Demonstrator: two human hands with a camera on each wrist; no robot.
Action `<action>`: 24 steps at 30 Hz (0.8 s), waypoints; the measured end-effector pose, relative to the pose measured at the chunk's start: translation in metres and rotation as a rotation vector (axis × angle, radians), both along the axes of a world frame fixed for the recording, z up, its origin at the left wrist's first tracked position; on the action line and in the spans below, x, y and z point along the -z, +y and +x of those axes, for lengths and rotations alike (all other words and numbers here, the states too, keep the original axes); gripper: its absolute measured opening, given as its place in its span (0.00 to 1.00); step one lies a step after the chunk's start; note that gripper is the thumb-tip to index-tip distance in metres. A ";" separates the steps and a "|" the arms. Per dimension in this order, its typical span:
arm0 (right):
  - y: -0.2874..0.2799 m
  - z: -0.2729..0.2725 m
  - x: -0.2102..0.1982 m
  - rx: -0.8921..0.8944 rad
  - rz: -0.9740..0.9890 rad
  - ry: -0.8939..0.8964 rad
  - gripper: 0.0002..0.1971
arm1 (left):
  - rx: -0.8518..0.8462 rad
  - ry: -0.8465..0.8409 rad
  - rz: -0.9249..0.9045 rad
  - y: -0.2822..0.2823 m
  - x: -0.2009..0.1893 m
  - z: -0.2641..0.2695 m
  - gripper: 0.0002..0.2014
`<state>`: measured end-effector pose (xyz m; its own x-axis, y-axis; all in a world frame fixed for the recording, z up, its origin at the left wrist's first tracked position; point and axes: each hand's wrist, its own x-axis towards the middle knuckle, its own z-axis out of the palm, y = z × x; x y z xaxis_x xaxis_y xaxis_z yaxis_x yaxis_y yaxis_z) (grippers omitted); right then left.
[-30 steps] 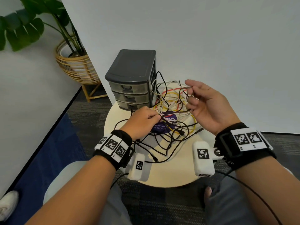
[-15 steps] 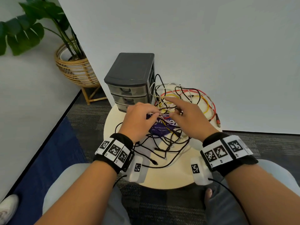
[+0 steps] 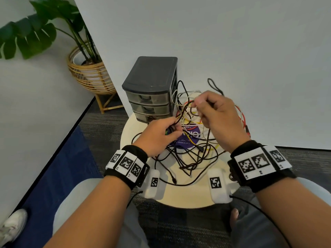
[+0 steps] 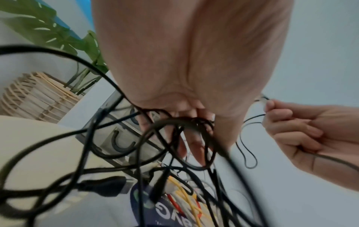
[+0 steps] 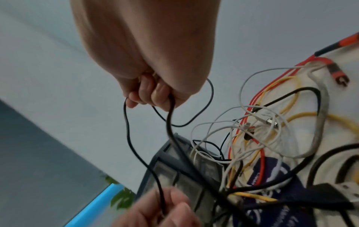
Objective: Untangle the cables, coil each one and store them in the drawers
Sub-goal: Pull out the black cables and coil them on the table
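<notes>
A tangle of black, white, yellow and red cables (image 3: 193,154) lies on a small round table (image 3: 188,196). A grey three-drawer unit (image 3: 150,90) stands at the table's back left, all drawers closed. My left hand (image 3: 172,129) pinches a black cable (image 3: 180,113) low over the tangle, just in front of the drawers. My right hand (image 3: 198,108) is raised to the right of the drawers, fist curled round the same thin black cable (image 5: 128,138). A loop of it (image 3: 215,86) sticks up behind the fist.
A purple round label (image 3: 189,140) lies under the cables. A red cable (image 3: 241,117) hangs over the table's right edge by the white wall. A potted plant in a rattan stand (image 3: 89,76) is at the back left. My knees are under the table's front edge.
My right hand, which reached into the tangle half a second ago, has closed on a black cable and lifted it. My left hand stayed at the tangle by the drawers.
</notes>
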<state>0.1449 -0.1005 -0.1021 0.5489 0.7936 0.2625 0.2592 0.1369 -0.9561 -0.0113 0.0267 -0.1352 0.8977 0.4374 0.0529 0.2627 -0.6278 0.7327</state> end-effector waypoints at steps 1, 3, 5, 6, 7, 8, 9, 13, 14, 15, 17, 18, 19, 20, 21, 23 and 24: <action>-0.001 0.003 -0.002 0.017 0.054 0.114 0.12 | -0.017 -0.001 0.001 0.001 -0.001 -0.001 0.01; -0.002 0.010 -0.009 0.066 0.158 0.301 0.12 | -0.064 -0.002 0.007 0.005 -0.001 -0.004 0.03; -0.005 0.018 -0.016 0.137 0.250 0.458 0.13 | -0.101 0.003 -0.003 0.008 -0.002 -0.007 0.03; -0.007 0.022 -0.018 0.185 0.280 0.523 0.13 | -0.110 0.005 -0.005 0.009 -0.003 -0.008 0.03; -0.009 0.027 -0.019 0.241 0.298 0.569 0.13 | -0.116 0.010 -0.003 0.008 -0.004 -0.008 0.02; -0.011 0.030 -0.018 0.300 0.294 0.587 0.14 | -0.118 0.012 -0.007 0.007 -0.004 -0.008 0.02; -0.013 0.033 -0.016 0.355 0.270 0.580 0.13 | -0.118 0.010 -0.022 0.006 -0.005 -0.007 0.03; -0.014 0.037 0.000 0.487 0.037 0.384 0.07 | -0.136 -0.002 -0.084 0.004 -0.005 -0.008 0.16; -0.013 0.037 0.003 0.482 -0.034 0.319 0.10 | -0.140 0.000 -0.074 0.004 -0.006 -0.008 0.17; -0.013 0.035 0.003 0.452 -0.113 0.258 0.14 | -0.143 -0.001 -0.064 0.003 -0.007 -0.008 0.17; -0.013 0.028 0.001 0.303 -0.275 0.129 0.22 | -0.151 -0.019 -0.045 0.002 -0.008 -0.007 0.17; -0.013 0.021 -0.001 0.199 -0.336 0.043 0.26 | -0.158 -0.030 -0.033 0.001 -0.008 -0.007 0.17; -0.013 0.014 -0.002 0.095 -0.378 -0.054 0.29 | -0.163 -0.037 -0.020 0.001 -0.008 -0.007 0.17; -0.013 0.006 -0.002 0.000 -0.402 -0.148 0.31 | -0.163 -0.043 -0.007 0.000 -0.008 -0.007 0.17; -0.012 -0.002 -0.002 -0.080 -0.411 -0.233 0.30 | -0.160 -0.051 0.006 -0.001 -0.009 -0.007 0.17; -0.007 -0.013 0.005 -0.158 -0.411 -0.419 0.24 | -0.150 -0.073 0.026 -0.002 -0.009 -0.006 0.18; -0.004 -0.016 0.008 -0.149 -0.412 -0.500 0.18 | -0.141 -0.078 0.032 -0.002 -0.010 -0.007 0.18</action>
<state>0.1288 -0.1049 -0.1098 0.3162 0.9416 0.1159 0.6921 -0.1454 -0.7070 -0.0179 0.0244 -0.1248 0.8204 0.5555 0.1355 0.2930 -0.6119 0.7347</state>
